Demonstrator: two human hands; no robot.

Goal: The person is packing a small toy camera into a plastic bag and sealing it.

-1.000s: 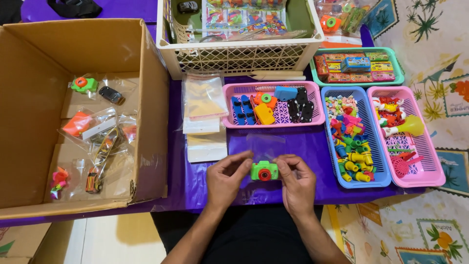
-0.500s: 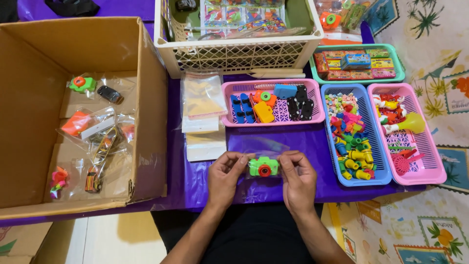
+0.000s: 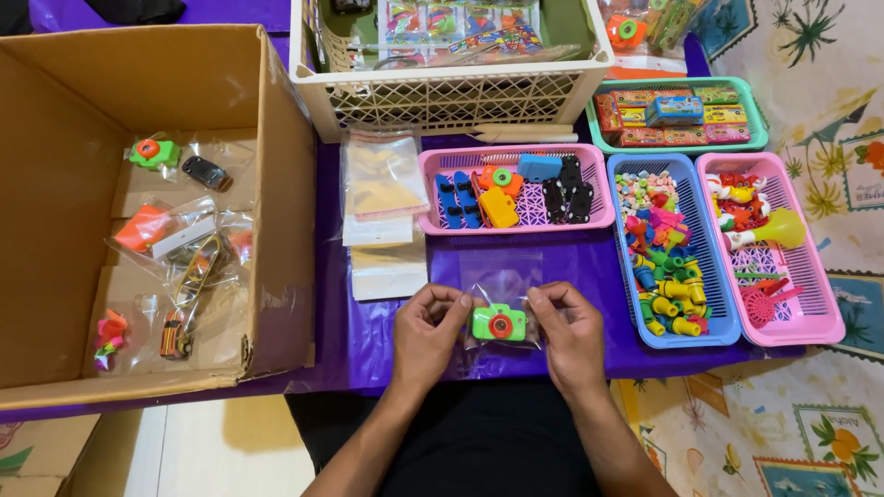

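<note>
A small green toy camera (image 3: 498,323) with a red lens sits inside a clear plastic bag (image 3: 502,276) that I hold over the purple table cover (image 3: 571,258). My left hand (image 3: 428,329) pinches the bag at the toy's left side. My right hand (image 3: 568,328) pinches it at the right side. Both hands are near the table's front edge, close to my lap.
An open cardboard box (image 3: 276,212) at the left holds several bagged toys. A stack of clear bags (image 3: 385,212) lies beside it. Pink tray (image 3: 428,198), blue tray (image 3: 718,313), another pink tray (image 3: 820,304) and a green tray (image 3: 760,110) hold small toys. A white basket (image 3: 442,97) stands behind.
The toy camera now sits lower inside the clear bag, and both hands have shifted slightly while pinching the bag's sides.
</note>
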